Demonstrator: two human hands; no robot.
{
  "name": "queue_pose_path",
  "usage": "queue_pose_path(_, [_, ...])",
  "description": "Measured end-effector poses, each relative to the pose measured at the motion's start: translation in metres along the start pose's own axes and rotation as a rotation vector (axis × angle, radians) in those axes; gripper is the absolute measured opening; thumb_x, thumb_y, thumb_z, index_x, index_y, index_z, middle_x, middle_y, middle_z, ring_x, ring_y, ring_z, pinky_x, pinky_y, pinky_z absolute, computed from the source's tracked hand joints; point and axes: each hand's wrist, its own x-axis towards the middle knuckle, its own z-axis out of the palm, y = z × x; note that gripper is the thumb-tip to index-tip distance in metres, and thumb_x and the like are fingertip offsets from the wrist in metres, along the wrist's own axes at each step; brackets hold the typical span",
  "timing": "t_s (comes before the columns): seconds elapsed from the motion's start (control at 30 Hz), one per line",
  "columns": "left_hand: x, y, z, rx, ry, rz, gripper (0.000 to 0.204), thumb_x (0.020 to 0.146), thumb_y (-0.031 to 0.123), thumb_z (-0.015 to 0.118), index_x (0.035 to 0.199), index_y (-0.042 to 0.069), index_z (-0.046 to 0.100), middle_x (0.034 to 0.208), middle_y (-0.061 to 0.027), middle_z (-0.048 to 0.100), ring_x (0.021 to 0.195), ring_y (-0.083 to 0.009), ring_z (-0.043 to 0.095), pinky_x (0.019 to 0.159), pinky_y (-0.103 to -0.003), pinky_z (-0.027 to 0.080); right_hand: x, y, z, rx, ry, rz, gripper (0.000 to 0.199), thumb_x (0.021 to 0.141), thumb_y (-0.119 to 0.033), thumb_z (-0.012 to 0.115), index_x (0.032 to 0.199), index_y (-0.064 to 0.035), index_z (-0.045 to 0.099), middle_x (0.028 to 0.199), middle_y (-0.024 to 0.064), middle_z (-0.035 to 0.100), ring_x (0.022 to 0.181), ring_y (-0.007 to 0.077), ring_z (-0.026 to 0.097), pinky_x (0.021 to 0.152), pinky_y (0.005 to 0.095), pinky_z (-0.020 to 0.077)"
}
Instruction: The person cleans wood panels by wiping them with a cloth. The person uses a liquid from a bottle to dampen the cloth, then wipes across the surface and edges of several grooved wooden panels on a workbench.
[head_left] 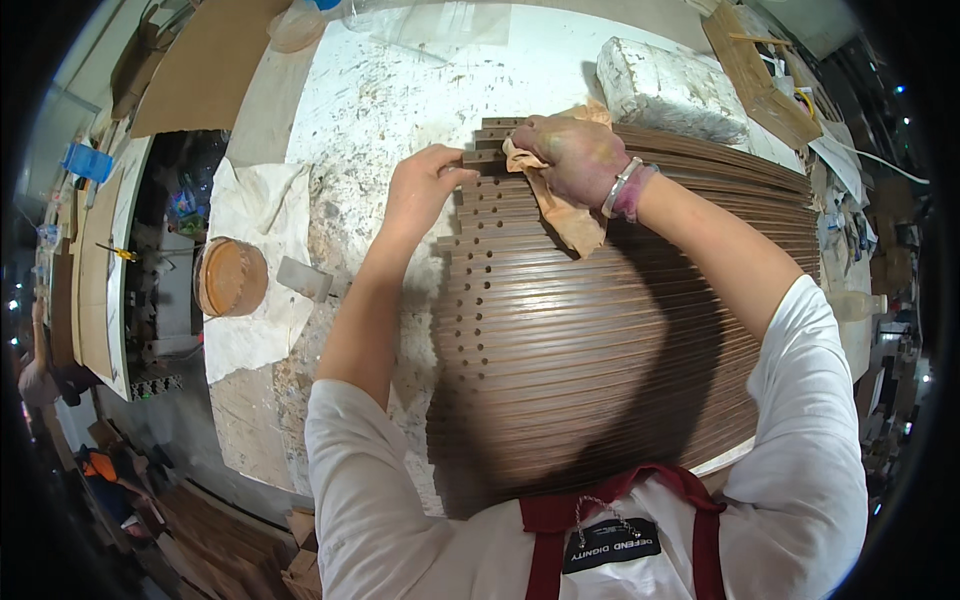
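Many dark brown wooden strips (590, 300) lie side by side across the table, with paired round holes near their left ends. At the far left corner of this row, my left hand (425, 190) has its thumb and fingers closed on the end of one strip. My right hand (580, 160), stained purple and yellow around the wrist and back, presses a crumpled tan cloth (572, 222) onto the far strips. The cloth's loose end hangs toward me over nearer strips. A bracelet (622, 187) circles my right wrist.
Beyond the strips sits a white, paint-smeared block (672, 90), beside a wooden box (765, 75). To the left, a round tub of orange-brown content (232, 277) and a small grey flat piece (304, 279) rest on a white cloth (262, 210). Clear plastic sheeting (430, 25) lies at the far edge.
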Motion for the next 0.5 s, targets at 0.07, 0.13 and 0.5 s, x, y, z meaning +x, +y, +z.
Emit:
queue_pose_path(0.07, [0.001, -0.005, 0.005, -0.056, 0.014, 0.049, 0.014, 0.083, 0.006, 0.062, 0.096, 0.004, 0.069, 0.088, -0.0126, 0.067, 0.071, -0.0246, 0.061, 0.068, -0.035, 0.049, 0.009, -0.007, 0.010, 0.078, -0.041, 0.072, 0.017, 0.077, -0.010, 0.067, 0.094, -0.0136, 0.066, 0.086, 0.0045, 0.066, 0.083, 0.0233, 0.066, 0.070, 0.0371, 0.0540])
queue_pose_path(0.13, [0.001, -0.020, 0.007, -0.096, 0.067, 0.089, 0.015, 0.083, 0.005, 0.061, 0.096, 0.003, 0.068, 0.086, -0.0137, 0.067, 0.070, -0.0249, 0.062, 0.066, -0.035, 0.049, 0.036, -0.032, 0.027, 0.060, 0.008, 0.009, 0.022, 0.075, -0.010, 0.067, 0.097, -0.0131, 0.067, 0.093, 0.0045, 0.067, 0.089, 0.0247, 0.066, 0.074, 0.0377, 0.0538])
queue_pose_path(0.5, [0.003, 0.009, -0.034, -0.171, -0.369, -0.059, 0.027, 0.086, 0.006, 0.061, 0.111, 0.002, 0.067, 0.101, -0.0101, 0.069, 0.090, -0.0167, 0.063, 0.083, -0.028, 0.049, -0.078, 0.048, -0.085, 0.888, 0.099, 0.778, 0.048, 0.085, -0.027, 0.071, 0.127, -0.0074, 0.058, 0.107, 0.0109, 0.068, 0.094, 0.0162, 0.065, 0.082, 0.0287, 0.0535])
